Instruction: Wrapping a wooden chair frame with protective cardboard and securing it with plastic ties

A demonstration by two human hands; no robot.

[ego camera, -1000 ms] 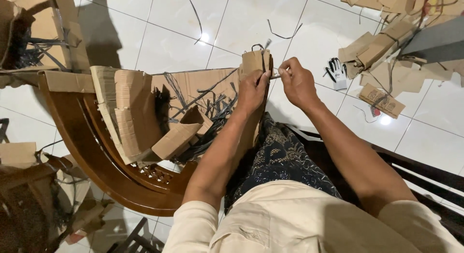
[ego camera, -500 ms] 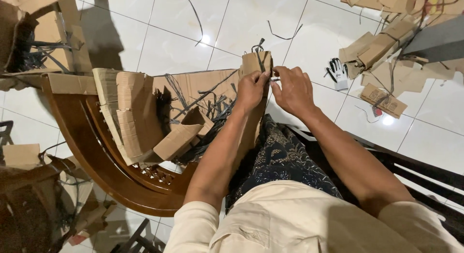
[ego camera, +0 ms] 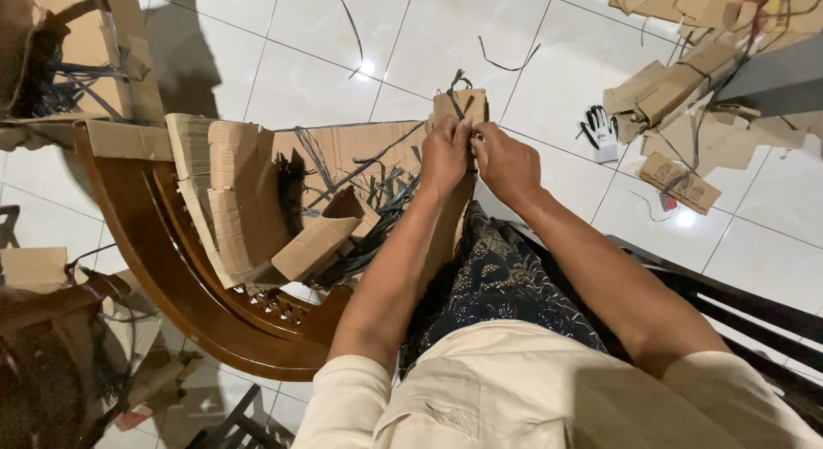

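— Where's the folded cardboard piece (ego camera: pixel 459 106)?

— Upright over the person's lap, above the white tiled floor (ego camera: pixel 549 37). The left hand (ego camera: pixel 446 153) clamps its fingers on one edge to steady it; the right hand (ego camera: pixel 506 162) pinches its fingers shut on the black strap (ego camera: pixel 456 82) at the top.

— Why that chair beside them?

— The wooden chair (ego camera: pixel 171 269) lies tipped, cradling a stack of cardboard (ego camera: pixel 236 192) within reach, it seems. A glove (ego camera: pixel 598 130) lies well apart.
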